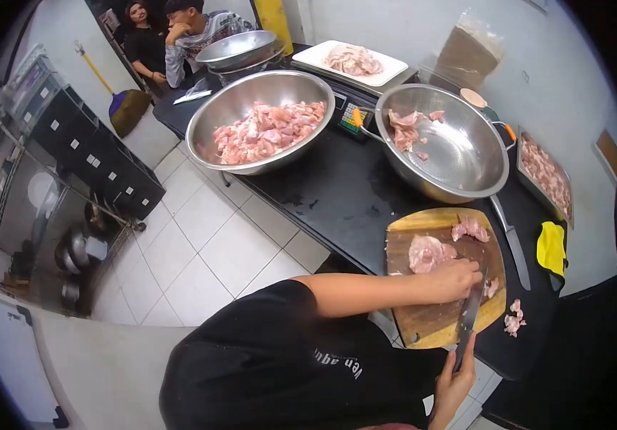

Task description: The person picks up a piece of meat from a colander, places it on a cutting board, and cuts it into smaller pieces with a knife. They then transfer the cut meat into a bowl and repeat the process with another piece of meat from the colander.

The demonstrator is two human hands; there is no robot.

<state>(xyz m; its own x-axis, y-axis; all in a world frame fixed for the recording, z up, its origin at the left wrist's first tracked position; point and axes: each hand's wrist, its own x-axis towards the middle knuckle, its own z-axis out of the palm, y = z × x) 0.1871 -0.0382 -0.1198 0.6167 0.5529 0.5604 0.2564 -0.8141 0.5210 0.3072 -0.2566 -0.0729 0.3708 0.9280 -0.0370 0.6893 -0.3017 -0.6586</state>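
Note:
My left hand (pixel 457 280) lies on the wooden cutting board (pixel 423 326), its fingers curled and pressed down on raw chicken beside the blade; what is under the fingertips is mostly hidden. In my right hand (pixel 454 381), at the board's near edge, is the handle of a kitchen knife (pixel 471 308). Its blade reaches across the board, close to my left fingertips. A larger piece of raw chicken (pixel 428 254) rests against the far side of my left hand. Another chicken piece (pixel 471 228) lies near the board's far edge, and a small scrap (pixel 492 288) sits right of the blade.
Beyond the board stands a steel bowl with orange handles (pixel 459 188). A second knife (pixel 517 252), trimmings (pixel 514 319) and a yellow cloth (pixel 551 247) lie right. Farther off are a full meat bowl (pixel 201 147), a meat tray (pixel 566 193), a scale (pixel 351 127) and two people (pixel 197 32).

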